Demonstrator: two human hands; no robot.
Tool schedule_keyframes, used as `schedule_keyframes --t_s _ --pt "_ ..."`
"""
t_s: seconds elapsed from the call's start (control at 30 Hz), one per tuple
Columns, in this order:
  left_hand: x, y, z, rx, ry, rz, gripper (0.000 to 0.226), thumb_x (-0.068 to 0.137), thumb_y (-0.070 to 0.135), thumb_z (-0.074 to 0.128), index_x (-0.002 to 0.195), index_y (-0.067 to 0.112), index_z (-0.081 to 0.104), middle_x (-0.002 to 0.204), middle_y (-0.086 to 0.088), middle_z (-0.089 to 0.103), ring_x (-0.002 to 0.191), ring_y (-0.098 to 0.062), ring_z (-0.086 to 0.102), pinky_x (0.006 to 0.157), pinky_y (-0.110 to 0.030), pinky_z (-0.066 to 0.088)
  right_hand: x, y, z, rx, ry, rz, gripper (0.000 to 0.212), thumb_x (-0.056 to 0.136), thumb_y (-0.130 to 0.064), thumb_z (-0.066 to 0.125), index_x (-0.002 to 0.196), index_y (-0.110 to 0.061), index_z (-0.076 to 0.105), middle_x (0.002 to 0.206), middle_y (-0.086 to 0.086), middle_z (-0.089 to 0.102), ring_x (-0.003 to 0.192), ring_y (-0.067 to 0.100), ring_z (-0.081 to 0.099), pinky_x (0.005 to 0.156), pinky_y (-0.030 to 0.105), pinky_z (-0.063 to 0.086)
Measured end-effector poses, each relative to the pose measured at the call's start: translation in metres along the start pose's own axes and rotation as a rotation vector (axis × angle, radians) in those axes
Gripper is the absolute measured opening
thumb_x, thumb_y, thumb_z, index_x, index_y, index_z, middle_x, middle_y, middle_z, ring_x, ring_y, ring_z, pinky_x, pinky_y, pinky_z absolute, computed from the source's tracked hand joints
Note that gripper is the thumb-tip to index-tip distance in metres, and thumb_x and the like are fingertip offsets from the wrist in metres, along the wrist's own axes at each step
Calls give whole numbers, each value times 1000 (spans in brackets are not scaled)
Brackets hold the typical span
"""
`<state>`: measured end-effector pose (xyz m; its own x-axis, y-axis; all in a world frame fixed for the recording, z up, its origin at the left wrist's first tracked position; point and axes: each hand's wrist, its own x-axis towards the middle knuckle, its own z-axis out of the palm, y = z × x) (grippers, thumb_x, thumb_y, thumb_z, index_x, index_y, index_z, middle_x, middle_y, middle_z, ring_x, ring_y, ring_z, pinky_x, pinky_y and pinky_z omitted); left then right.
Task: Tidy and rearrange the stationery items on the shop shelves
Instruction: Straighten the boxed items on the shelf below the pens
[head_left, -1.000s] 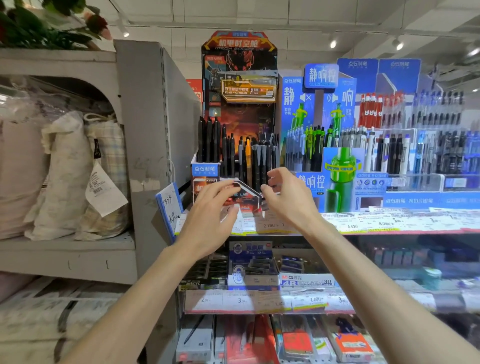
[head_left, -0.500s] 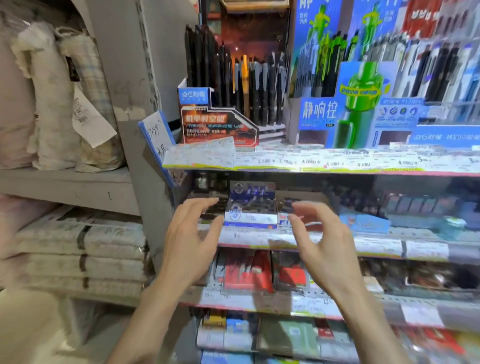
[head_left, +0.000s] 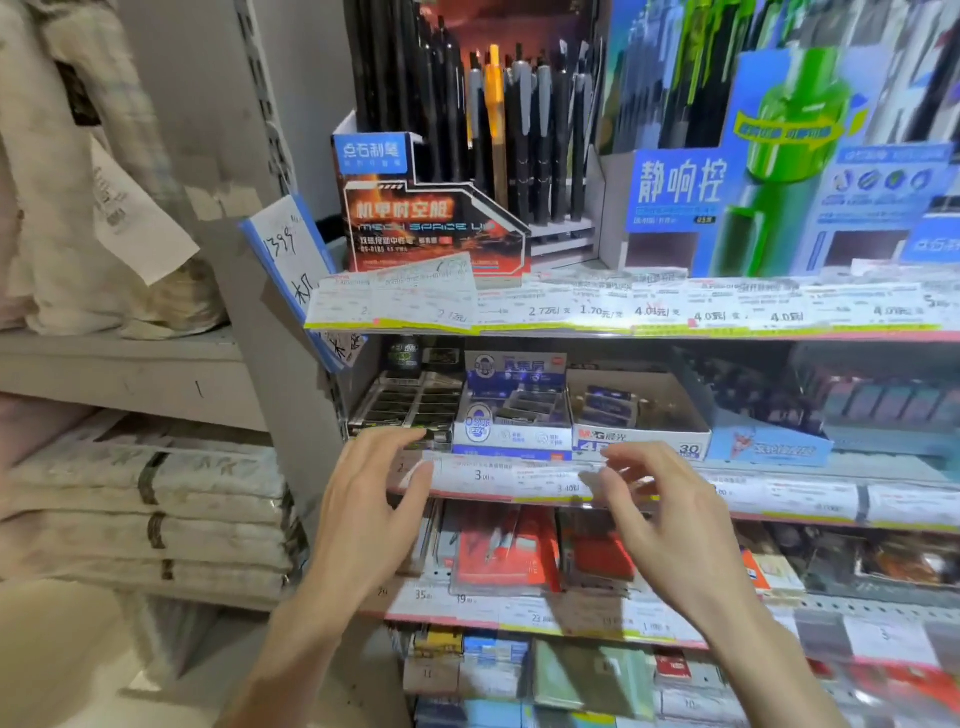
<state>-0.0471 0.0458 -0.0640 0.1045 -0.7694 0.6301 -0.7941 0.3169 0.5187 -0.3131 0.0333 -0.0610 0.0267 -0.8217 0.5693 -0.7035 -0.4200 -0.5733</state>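
From the head camera, my left hand (head_left: 371, 512) sits at lower centre of the frame, fingers spread and loosely bent, holding nothing, its fingertips reaching the price-label strip (head_left: 511, 480) on the middle shelf's front edge. My right hand (head_left: 670, 525) is just to its right, fingers also spread and slightly curved, empty, in front of the same strip. Directly above my hands, at frame centre, a blue-and-white box (head_left: 511, 415) stands between a dark tray of small packs (head_left: 410, 402) on its left and a white carton (head_left: 639, 415) on its right. At upper centre, black pens (head_left: 488, 119) stand upright in an orange-and-black display box (head_left: 415, 218). Folded bedding (head_left: 150, 514) fills the left.
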Motion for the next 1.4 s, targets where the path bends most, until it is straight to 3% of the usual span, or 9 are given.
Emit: schedule_keyframes --t_s 0.2,0.33,0.43,0.67,0.77,0.9,1.17,1.4 --pt "38 -37 -12 50 -79 136 30 89 25 59 117 15 64 113 4 57 107 -14 54 91 -14 33 52 -31 22 -265 -100 -132 14 93 -31 62 104 -23 66 93 -8 66 90 14 61 76 27 43" --pt "54 -61 -18 97 -157 170 25 92 26 61 115 20 64 109 6 58 105 -15 56 85 -25 42 84 -50 42 -439 -260 -89 24 93 -40 56 109 -27 67 99 1 74 98 27 66 80 38 53" --pt "59 -68 -23 146 -203 176 27 93 29 61 119 25 63 114 7 61 108 -16 58 84 -33 49 93 -58 49 -481 -358 -50 23 94 -40 55 110 -29 68 102 3 73 99 30 65 77 37 52" --pt "58 -70 -24 213 -195 196 25 94 34 57 118 31 61 115 16 61 111 -9 53 77 -31 48 105 -58 52 -401 -409 -2 18 92 -31 62 105 -26 73 97 -3 72 88 17 65 67 23 37" --pt "58 -72 -22 240 -185 203 22 92 34 59 114 31 63 110 17 62 107 -8 54 69 -30 46 110 -56 51 -355 -440 -3 13 91 -30 64 97 -26 75 87 -7 72 78 13 63 64 22 41" --pt "59 -72 -21 260 -202 194 23 93 34 59 114 31 63 110 17 62 107 -6 53 66 -27 44 119 -55 48 -345 -475 -49 11 89 -30 69 94 -26 78 74 -13 63 64 6 55 52 7 33" --pt "59 -69 -23 248 -220 156 25 95 36 53 119 33 61 116 20 59 112 -2 51 74 -23 40 119 -55 46 -317 -490 -38 4 88 -32 69 85 -30 71 71 -16 66 60 -3 57 48 4 32" --pt "60 -69 -23 226 -224 140 24 96 36 52 118 34 61 116 20 59 113 -3 51 76 -27 43 109 -49 41 -295 -348 -42 6 87 -36 67 83 -32 65 74 -12 69 70 3 62 57 16 44"
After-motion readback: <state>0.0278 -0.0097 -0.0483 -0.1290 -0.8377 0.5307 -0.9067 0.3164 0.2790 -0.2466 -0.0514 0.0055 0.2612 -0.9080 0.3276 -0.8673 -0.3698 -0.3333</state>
